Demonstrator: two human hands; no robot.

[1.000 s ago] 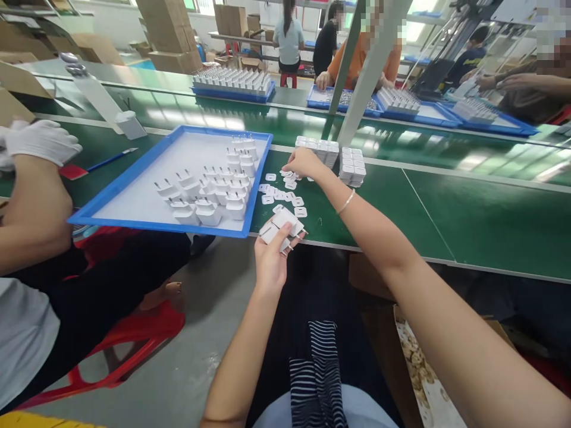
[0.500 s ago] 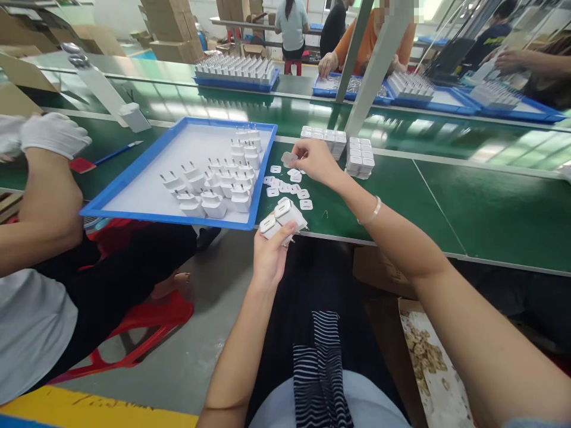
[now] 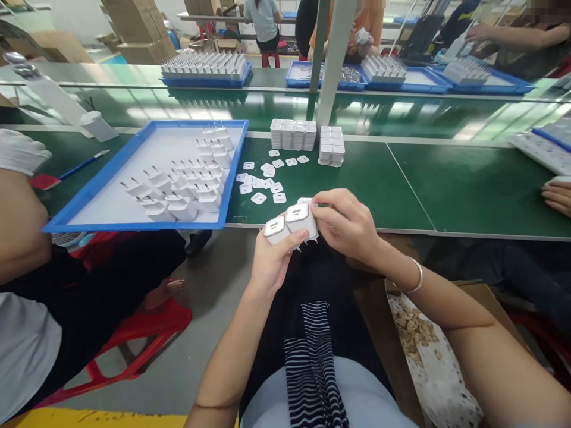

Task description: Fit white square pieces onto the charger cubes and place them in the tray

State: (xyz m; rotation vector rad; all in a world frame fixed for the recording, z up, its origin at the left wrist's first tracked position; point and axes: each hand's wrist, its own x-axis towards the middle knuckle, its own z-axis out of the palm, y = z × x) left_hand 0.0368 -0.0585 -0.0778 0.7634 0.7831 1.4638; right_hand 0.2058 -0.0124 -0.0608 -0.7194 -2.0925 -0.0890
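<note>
My left hand (image 3: 274,261) is closed around several white plug chargers (image 3: 300,219), their slotted faces up and metal pins pointing down. Against the far right charger, my right hand (image 3: 348,226) has its thumb and fingers pinched on a small white cover plate (image 3: 306,201), partly hidden by the fingertips and the nearer charger. Loose white cover plates (image 3: 259,198) with a slot in the middle lie scattered on the green table beyond my hands. To their left, a blue-rimmed tray (image 3: 147,226) carries several white chargers (image 3: 182,205) with their pins up.
Stacked white blocks (image 3: 293,135) and a smaller stack (image 3: 331,145) stand behind the plates. A metal post (image 3: 334,65) rises beyond them. A red-and-blue brush (image 3: 82,166) lies left of the tray, near a co-worker's gloved hand (image 3: 22,151). Another person's hand (image 3: 557,193) rests at right.
My right hand has come back from the loose plates to the chargers in my left hand, carrying a white cover plate. The view has shifted to the right.
</note>
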